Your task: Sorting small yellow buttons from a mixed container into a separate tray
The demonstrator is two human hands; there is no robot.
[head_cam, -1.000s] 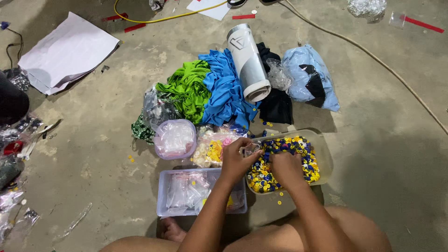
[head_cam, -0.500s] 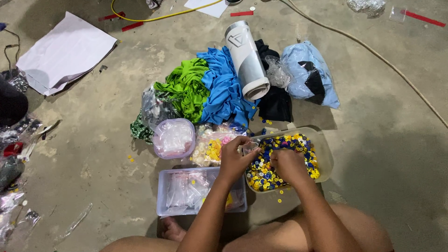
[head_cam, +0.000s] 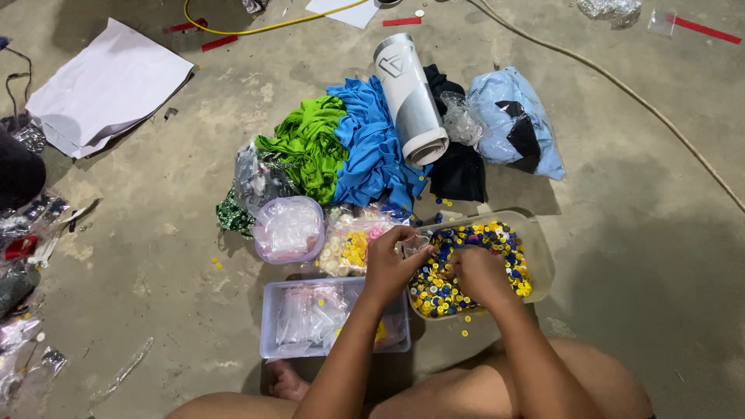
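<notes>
Bare concrete floor is spread with cloth and containers. A small clear plastic bag [head_cam: 417,244] — light, limp, likely slippery — is pinched at its mouth by the left hand [head_cam: 390,262]; the right hand [head_cam: 479,273] is curled over the tray of buttons [head_cam: 543,268], grip unclear.

**Small clear bag held over a tub of mixed buttons**

A small clear plastic bag [head_cam: 417,244] is pinched upright, its mouth upward, at the near-left edge of a clear rectangular tub [head_cam: 541,256]. The tub is set flat on the concrete floor and is filled with a loose heap of small round buttons [head_cam: 497,237], mostly yellow and blue, with some white and red.
</notes>
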